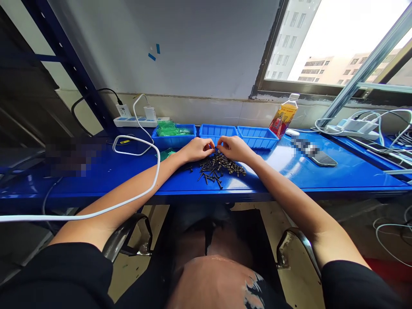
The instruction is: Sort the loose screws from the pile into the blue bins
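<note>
A loose pile of dark screws [219,168] lies on the blue table in front of me. My left hand [200,149] is at the pile's back left, its fingers pinched together; what they hold is too small to name. Close to its right, my right hand [231,148] is also pinched over the back of the pile, its fingertips mostly hidden. Behind the hands stand a middle blue bin [218,129] and a right blue bin [258,136]. The left blue bin [174,139] holds green plastic bags [169,128].
A drink bottle [283,116] stands beside the right bin. A phone [323,159] lies farther right. Power strips with plugs sit at the back left and right. A white cable [128,197] crosses in front of my left forearm. Green plastic [165,154] lies before the left bin.
</note>
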The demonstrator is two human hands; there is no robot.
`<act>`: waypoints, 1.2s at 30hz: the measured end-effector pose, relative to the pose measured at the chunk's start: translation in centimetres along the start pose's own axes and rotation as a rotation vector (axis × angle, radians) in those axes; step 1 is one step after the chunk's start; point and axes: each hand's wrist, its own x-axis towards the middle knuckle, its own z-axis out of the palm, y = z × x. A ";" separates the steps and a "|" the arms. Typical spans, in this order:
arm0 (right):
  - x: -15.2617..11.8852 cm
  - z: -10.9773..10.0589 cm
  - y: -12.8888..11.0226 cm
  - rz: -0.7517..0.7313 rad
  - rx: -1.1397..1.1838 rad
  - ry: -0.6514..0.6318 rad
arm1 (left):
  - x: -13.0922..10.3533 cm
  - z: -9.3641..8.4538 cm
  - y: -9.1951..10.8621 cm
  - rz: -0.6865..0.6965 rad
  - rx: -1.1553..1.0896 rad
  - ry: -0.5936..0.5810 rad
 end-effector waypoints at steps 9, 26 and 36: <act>0.0 -0.1 -0.1 -0.002 -0.008 0.000 | 0.0 -0.1 0.2 0.005 0.024 -0.005; 0.1 0.0 0.0 -0.002 0.007 0.000 | -0.1 -0.2 0.2 -0.026 0.021 0.001; 0.1 0.0 0.2 -0.012 0.010 0.009 | -0.1 -0.2 0.4 -0.018 0.029 0.005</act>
